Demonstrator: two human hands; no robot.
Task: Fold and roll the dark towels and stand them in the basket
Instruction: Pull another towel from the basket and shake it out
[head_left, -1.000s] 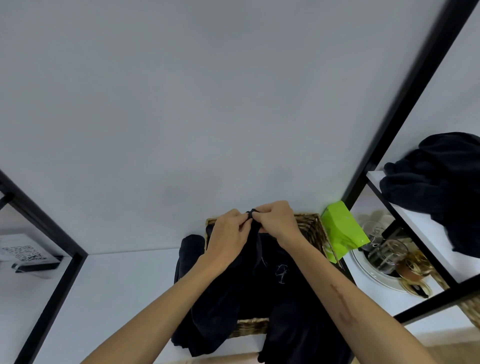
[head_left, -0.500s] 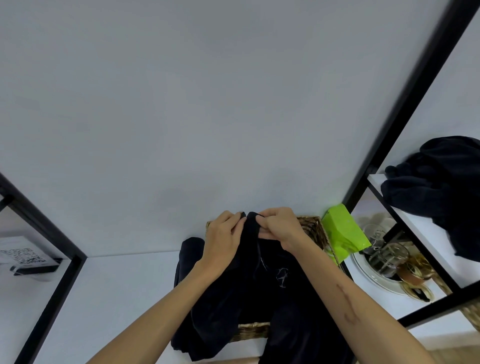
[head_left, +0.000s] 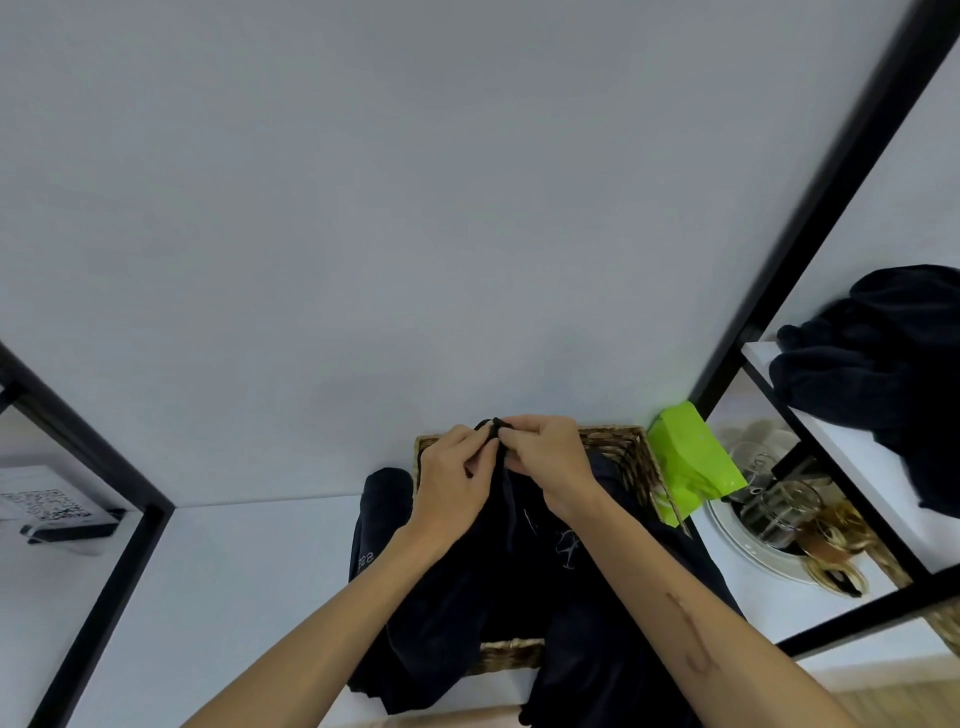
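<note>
A dark towel (head_left: 524, 582) hangs from both my hands over a woven basket (head_left: 628, 457) on the white shelf. My left hand (head_left: 454, 478) and my right hand (head_left: 545, 457) pinch its top edge close together, fingertips nearly touching, just above the basket's back rim. The cloth drapes down over the basket's front wall and hides most of its inside. Another dark towel (head_left: 379, 514) lies against the basket's left side. A heap of dark towels (head_left: 883, 374) sits on the upper shelf at the right.
A bright green pouch (head_left: 691, 462) leans by the basket's right side. Beyond it a white plate (head_left: 753, 556) carries glass jars and gold items. Black frame posts (head_left: 810, 218) rise at right and left. A QR-code card (head_left: 47, 506) stands far left.
My hands have drawn together again on the towel's top edge after parting slightly half a second ago. The towel hangs much as before.
</note>
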